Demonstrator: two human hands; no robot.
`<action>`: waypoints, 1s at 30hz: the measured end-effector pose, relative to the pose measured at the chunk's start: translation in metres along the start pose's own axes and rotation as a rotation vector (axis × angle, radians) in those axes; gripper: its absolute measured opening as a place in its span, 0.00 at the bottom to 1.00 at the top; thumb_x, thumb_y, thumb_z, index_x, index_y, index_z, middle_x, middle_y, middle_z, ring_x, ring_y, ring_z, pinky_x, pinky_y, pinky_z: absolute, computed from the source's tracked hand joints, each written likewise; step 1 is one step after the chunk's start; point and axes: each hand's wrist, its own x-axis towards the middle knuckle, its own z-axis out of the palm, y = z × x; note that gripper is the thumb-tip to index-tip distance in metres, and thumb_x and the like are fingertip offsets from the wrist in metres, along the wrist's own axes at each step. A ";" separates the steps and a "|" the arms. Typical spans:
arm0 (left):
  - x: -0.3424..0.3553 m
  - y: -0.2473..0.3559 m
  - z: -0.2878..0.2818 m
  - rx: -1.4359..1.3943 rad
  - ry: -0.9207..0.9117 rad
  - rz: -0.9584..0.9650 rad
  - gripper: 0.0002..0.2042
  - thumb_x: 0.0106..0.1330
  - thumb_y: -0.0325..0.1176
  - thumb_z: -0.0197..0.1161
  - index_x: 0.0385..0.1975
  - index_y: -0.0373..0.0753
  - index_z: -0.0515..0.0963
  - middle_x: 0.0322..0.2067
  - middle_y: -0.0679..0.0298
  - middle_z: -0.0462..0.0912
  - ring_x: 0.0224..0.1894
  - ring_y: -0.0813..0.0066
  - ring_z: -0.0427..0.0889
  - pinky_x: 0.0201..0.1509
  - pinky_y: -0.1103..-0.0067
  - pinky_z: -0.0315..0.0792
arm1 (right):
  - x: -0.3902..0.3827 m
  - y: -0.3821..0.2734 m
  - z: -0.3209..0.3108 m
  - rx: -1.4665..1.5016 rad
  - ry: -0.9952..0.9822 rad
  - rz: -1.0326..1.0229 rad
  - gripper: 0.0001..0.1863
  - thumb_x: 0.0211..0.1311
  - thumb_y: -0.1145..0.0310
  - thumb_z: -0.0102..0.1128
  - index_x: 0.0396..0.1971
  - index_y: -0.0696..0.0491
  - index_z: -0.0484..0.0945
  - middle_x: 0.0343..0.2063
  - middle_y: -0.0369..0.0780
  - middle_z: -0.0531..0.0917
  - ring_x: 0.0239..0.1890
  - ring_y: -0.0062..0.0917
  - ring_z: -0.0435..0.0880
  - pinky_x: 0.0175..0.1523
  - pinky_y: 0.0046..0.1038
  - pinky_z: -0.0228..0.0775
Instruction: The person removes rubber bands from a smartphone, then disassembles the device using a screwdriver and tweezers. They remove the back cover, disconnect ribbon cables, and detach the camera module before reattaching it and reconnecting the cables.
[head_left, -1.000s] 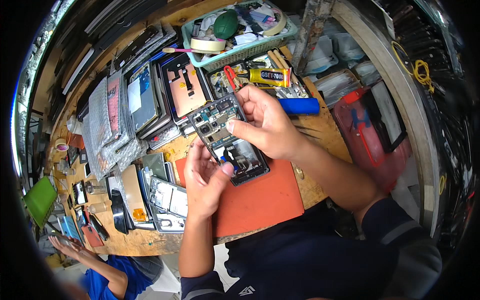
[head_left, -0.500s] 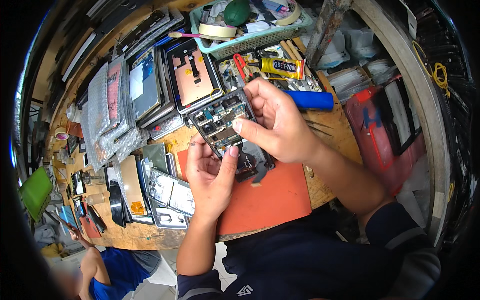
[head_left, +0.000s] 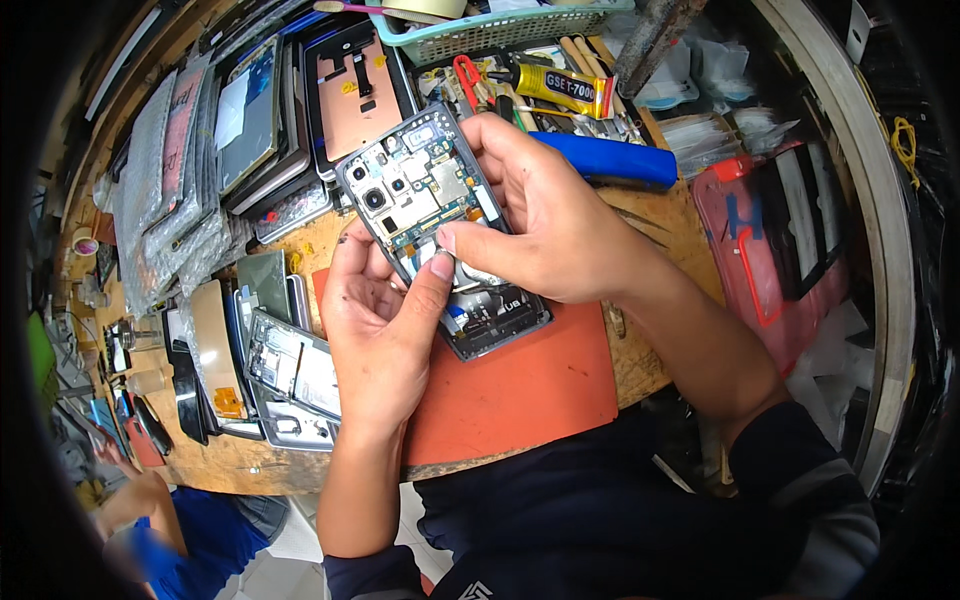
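An opened smartphone (head_left: 395, 180) shows its circuit board, three camera lenses and a dark lower part with cables, tilted above an orange mat (head_left: 510, 400) on the bench. My left hand (head_left: 380, 330) grips its left side from below, thumb on the middle of the inside. My right hand (head_left: 540, 220) is wrapped round the right edge, its thumb pressing beside my left thumb. The fingers behind the phone are partly hidden.
Stacked screens and bubble-wrapped parts (head_left: 165, 190) fill the back left, with phone housings (head_left: 290, 370) below. A tool tray, yellow glue tube (head_left: 550, 85), blue roll (head_left: 605, 158) and mint basket (head_left: 480, 35) lie behind. A co-worker's arm (head_left: 150, 510) shows lower left.
The phone has risen toward the upper left of the picture and catches more light. My right thumb has slid down the board to meet my left thumb. The surroundings have shifted with the camera.
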 end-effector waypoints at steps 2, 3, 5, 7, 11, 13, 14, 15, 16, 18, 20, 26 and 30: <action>-0.001 0.000 -0.002 0.007 0.010 0.013 0.27 0.72 0.18 0.66 0.69 0.30 0.65 0.58 0.56 0.84 0.58 0.74 0.84 0.64 0.78 0.75 | 0.001 0.000 0.001 0.053 -0.038 0.000 0.28 0.66 0.83 0.64 0.64 0.59 0.66 0.53 0.40 0.80 0.58 0.19 0.79 0.63 0.27 0.74; -0.001 0.000 -0.003 -0.020 0.024 0.004 0.27 0.72 0.19 0.65 0.69 0.30 0.65 0.58 0.56 0.84 0.58 0.74 0.84 0.65 0.77 0.75 | 0.001 0.001 0.002 0.079 -0.056 -0.001 0.28 0.66 0.83 0.64 0.64 0.59 0.65 0.54 0.40 0.79 0.59 0.20 0.78 0.64 0.27 0.73; -0.001 0.000 -0.006 -0.067 0.050 -0.015 0.26 0.73 0.20 0.64 0.69 0.30 0.65 0.57 0.56 0.84 0.58 0.74 0.84 0.65 0.77 0.74 | 0.000 0.004 0.005 0.103 -0.062 -0.020 0.29 0.67 0.84 0.63 0.65 0.59 0.65 0.55 0.40 0.78 0.60 0.21 0.77 0.66 0.28 0.72; 0.000 -0.001 -0.005 -0.103 0.050 0.008 0.25 0.75 0.22 0.63 0.69 0.30 0.66 0.56 0.56 0.85 0.57 0.73 0.84 0.66 0.76 0.74 | -0.001 0.004 0.006 0.091 -0.063 -0.025 0.29 0.67 0.84 0.63 0.65 0.59 0.64 0.56 0.40 0.77 0.61 0.21 0.76 0.68 0.29 0.70; -0.001 0.001 -0.001 -0.130 0.059 0.037 0.25 0.74 0.21 0.63 0.70 0.31 0.66 0.55 0.57 0.85 0.57 0.73 0.84 0.65 0.76 0.74 | -0.002 -0.002 0.008 0.099 -0.062 -0.029 0.29 0.66 0.85 0.62 0.65 0.59 0.64 0.56 0.40 0.76 0.62 0.22 0.76 0.69 0.29 0.69; -0.001 0.003 0.001 -0.135 0.057 0.054 0.25 0.74 0.21 0.63 0.69 0.32 0.66 0.55 0.57 0.85 0.56 0.74 0.83 0.65 0.76 0.74 | -0.003 -0.003 0.009 0.116 -0.056 -0.036 0.30 0.66 0.85 0.62 0.65 0.59 0.63 0.56 0.40 0.76 0.62 0.22 0.76 0.69 0.29 0.69; -0.001 0.003 0.001 -0.139 0.052 0.066 0.25 0.74 0.21 0.64 0.69 0.32 0.67 0.55 0.58 0.85 0.56 0.74 0.83 0.65 0.76 0.74 | -0.003 -0.004 0.009 0.105 -0.049 -0.037 0.30 0.66 0.85 0.62 0.65 0.59 0.63 0.56 0.40 0.76 0.62 0.22 0.76 0.69 0.29 0.69; -0.001 0.004 0.002 -0.143 0.047 0.077 0.25 0.74 0.21 0.64 0.69 0.33 0.67 0.55 0.58 0.85 0.56 0.74 0.83 0.65 0.76 0.74 | -0.003 -0.004 0.010 0.093 -0.042 -0.037 0.30 0.65 0.85 0.63 0.65 0.59 0.63 0.56 0.40 0.76 0.62 0.22 0.76 0.69 0.29 0.69; -0.001 0.003 0.002 -0.143 0.049 0.080 0.24 0.74 0.21 0.64 0.68 0.33 0.67 0.54 0.58 0.85 0.56 0.74 0.83 0.64 0.76 0.74 | -0.003 -0.004 0.009 0.087 -0.045 -0.045 0.30 0.65 0.85 0.63 0.65 0.59 0.63 0.56 0.41 0.76 0.62 0.22 0.76 0.69 0.29 0.69; -0.002 0.003 0.001 -0.144 0.053 0.085 0.23 0.74 0.22 0.65 0.67 0.33 0.68 0.54 0.59 0.85 0.56 0.75 0.83 0.64 0.76 0.74 | -0.003 -0.004 0.010 0.075 -0.052 -0.060 0.30 0.65 0.84 0.63 0.66 0.60 0.63 0.57 0.41 0.76 0.61 0.22 0.76 0.69 0.30 0.70; -0.002 0.004 0.001 -0.118 0.056 0.101 0.23 0.73 0.23 0.65 0.66 0.33 0.70 0.53 0.59 0.85 0.55 0.76 0.83 0.63 0.77 0.74 | -0.003 -0.007 0.013 0.088 -0.025 -0.075 0.27 0.66 0.84 0.63 0.62 0.59 0.64 0.54 0.40 0.77 0.59 0.19 0.78 0.65 0.28 0.73; -0.004 0.005 0.003 -0.090 0.082 0.128 0.21 0.73 0.22 0.66 0.64 0.33 0.71 0.52 0.61 0.84 0.54 0.78 0.82 0.63 0.78 0.74 | -0.004 -0.007 0.012 0.068 -0.045 -0.043 0.29 0.67 0.84 0.63 0.64 0.61 0.64 0.56 0.41 0.77 0.61 0.21 0.78 0.68 0.30 0.72; -0.006 0.004 0.004 -0.110 0.085 0.130 0.22 0.73 0.22 0.66 0.64 0.33 0.72 0.53 0.60 0.84 0.54 0.77 0.82 0.63 0.77 0.74 | -0.005 -0.008 0.012 0.045 -0.051 -0.031 0.31 0.67 0.84 0.63 0.68 0.62 0.63 0.60 0.43 0.77 0.64 0.24 0.78 0.70 0.31 0.70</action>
